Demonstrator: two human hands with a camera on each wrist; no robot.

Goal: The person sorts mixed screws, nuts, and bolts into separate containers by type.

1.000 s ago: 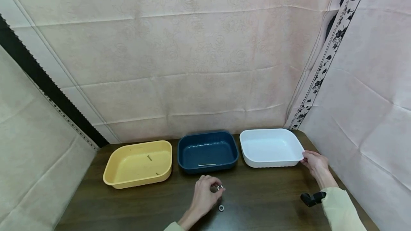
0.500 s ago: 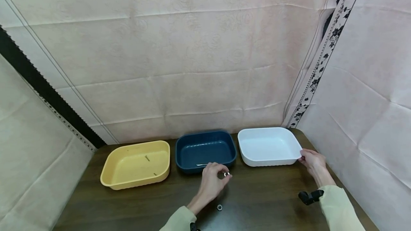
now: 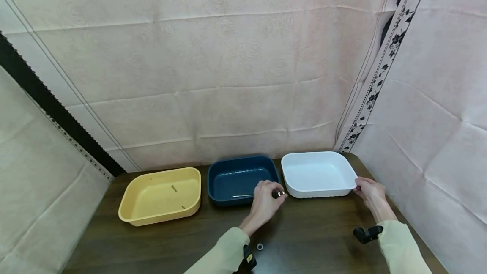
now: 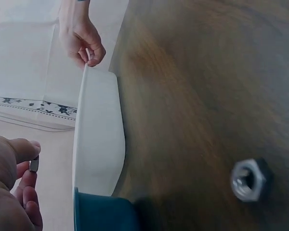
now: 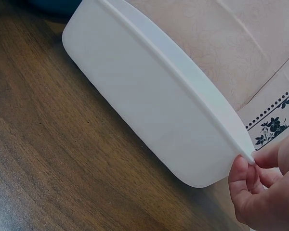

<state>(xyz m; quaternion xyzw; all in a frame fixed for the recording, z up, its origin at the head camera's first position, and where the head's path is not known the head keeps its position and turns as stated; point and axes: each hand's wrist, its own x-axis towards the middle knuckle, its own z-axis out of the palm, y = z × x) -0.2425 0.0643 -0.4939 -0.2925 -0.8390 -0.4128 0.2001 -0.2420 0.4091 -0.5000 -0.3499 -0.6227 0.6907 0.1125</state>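
My left hand (image 3: 264, 202) pinches a small metal nut (image 4: 34, 165) between thumb and finger. It is in front of the blue tray's right corner, near the white tray (image 3: 319, 172). At the white tray's front right corner, my right hand (image 3: 372, 193) grips the rim between thumb and fingers, as the right wrist view shows closely. A second hex nut (image 4: 250, 180) lies on the table below the left forearm.
The blue tray (image 3: 243, 162) stands in the middle with a thin metal rod (image 3: 242, 196) in it. To the left, a yellow tray (image 3: 152, 200) contains small screws (image 3: 173, 188). Fabric walls (image 3: 228, 75) rise behind the dark wooden table (image 3: 182, 244).
My left hand has carried the nut forward and right, from the front of the table toward the gap between the blue and white trays. My right hand stays on the white rim.
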